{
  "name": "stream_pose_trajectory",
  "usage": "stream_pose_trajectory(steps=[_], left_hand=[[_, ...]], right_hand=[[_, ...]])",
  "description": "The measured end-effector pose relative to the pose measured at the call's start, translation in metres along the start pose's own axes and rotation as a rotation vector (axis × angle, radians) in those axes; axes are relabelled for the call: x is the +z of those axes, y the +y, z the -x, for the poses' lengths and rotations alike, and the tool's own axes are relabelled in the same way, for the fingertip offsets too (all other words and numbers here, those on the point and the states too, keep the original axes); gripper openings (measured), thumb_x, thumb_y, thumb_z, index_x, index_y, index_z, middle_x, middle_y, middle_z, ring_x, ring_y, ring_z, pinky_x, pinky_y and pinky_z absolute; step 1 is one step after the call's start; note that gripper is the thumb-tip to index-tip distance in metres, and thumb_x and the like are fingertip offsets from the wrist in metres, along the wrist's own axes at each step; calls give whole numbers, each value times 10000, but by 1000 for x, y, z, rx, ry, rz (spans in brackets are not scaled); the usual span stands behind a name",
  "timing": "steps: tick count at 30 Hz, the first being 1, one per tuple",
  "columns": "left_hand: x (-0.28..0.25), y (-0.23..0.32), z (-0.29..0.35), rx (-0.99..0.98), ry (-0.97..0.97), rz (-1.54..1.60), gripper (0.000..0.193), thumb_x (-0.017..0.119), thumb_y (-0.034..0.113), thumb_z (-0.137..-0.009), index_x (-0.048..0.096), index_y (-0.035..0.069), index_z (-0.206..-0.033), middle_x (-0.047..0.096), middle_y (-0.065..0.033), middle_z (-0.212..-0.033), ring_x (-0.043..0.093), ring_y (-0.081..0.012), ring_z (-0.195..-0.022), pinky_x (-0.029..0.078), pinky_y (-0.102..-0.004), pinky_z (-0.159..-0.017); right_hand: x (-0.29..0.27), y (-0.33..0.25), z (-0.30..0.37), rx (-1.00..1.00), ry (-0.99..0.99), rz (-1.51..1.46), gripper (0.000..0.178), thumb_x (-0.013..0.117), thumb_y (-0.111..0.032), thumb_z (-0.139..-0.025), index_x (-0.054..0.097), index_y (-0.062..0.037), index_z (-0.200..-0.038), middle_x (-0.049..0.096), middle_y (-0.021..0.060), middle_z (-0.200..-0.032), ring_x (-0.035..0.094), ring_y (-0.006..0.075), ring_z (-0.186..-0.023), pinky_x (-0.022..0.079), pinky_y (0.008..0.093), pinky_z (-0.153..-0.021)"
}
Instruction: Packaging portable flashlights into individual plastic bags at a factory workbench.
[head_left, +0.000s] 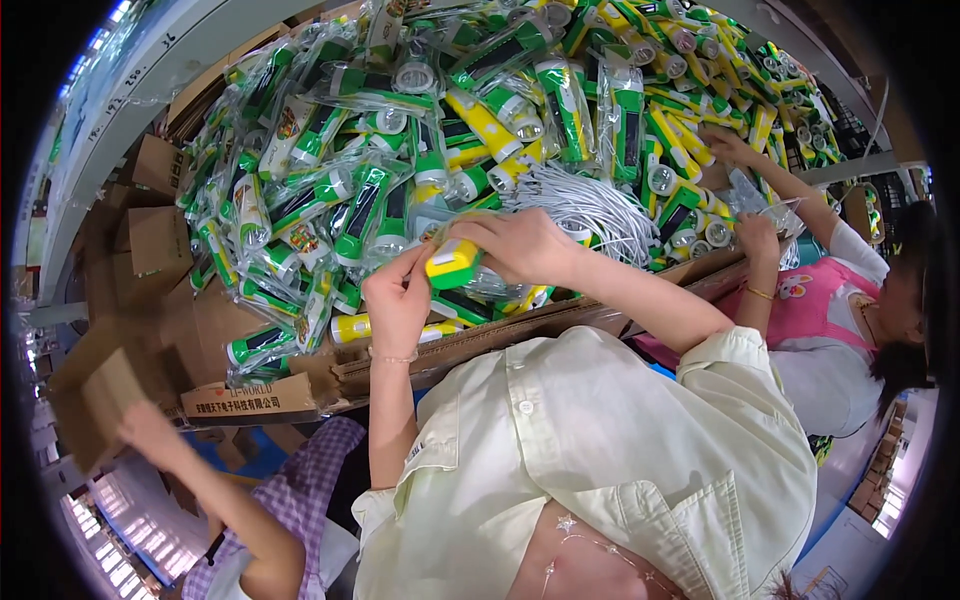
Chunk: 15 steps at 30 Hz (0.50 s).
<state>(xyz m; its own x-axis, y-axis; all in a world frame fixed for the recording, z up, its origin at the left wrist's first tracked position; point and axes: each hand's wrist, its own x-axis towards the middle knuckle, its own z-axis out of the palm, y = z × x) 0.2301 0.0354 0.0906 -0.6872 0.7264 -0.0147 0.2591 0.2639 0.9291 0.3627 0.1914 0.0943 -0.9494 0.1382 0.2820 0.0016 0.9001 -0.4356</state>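
Note:
Just above the near edge of a big heap, a yellow and green flashlight [455, 262] with a white patch is held between my two hands. My right hand [525, 245] comes over it from the right, fingers bent round its top. Against its left side, the fingertips of my left hand [397, 292] are pressed together; whether they also pinch thin clear plastic I cannot tell. Bagged green and white flashlights [365, 212] lie right behind my hands. A bundle of white cables [590, 210] rests on the heap beyond my right hand.
Loose yellow flashlights [485, 125] fill the far and right side. A cardboard edge [540, 320] runs along the front. At right, a co-worker in a pink apron [800, 295] reaches into the heap. At left, another person's hand [155, 435] holds a cardboard piece [112, 395].

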Motion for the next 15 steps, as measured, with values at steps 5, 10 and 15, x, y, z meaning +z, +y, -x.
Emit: stream_pose_trajectory(steps=[5, 10, 15], left_hand=[[4, 14, -3, 239, 97, -268, 135, 616, 92, -827, 677, 4, -908, 632, -171, -687, 610, -219, -527, 457, -289, -514], [25, 17, 2, 383, 62, -426, 134, 613, 129, -829, 673, 16, -869, 628, -184, -705, 640, -288, -595, 476, -339, -533], [4, -39, -14, 0, 48, -262, 180, 594, 134, -857, 664, -31, -873, 526, -26, -506, 476, -60, -427, 365, -238, -414]], right_hand=[[1, -15, 0, 131, -257, 311, 470, 638, -91, -671, 477, -3, -1103, 608, 141, -858, 619, 262, -635, 484, 349, -489], [15, -11, -12, 176, -620, 597, 473, 639, -126, -701, 525, -11, -1145, 623, 111, -795, 634, 262, -691, 494, 348, -553], [-16, 37, 8, 330, -54, 96, 284, 679, -269, -723, 658, -153, -982, 662, 43, -902, 642, 239, -760, 506, 359, -646]])
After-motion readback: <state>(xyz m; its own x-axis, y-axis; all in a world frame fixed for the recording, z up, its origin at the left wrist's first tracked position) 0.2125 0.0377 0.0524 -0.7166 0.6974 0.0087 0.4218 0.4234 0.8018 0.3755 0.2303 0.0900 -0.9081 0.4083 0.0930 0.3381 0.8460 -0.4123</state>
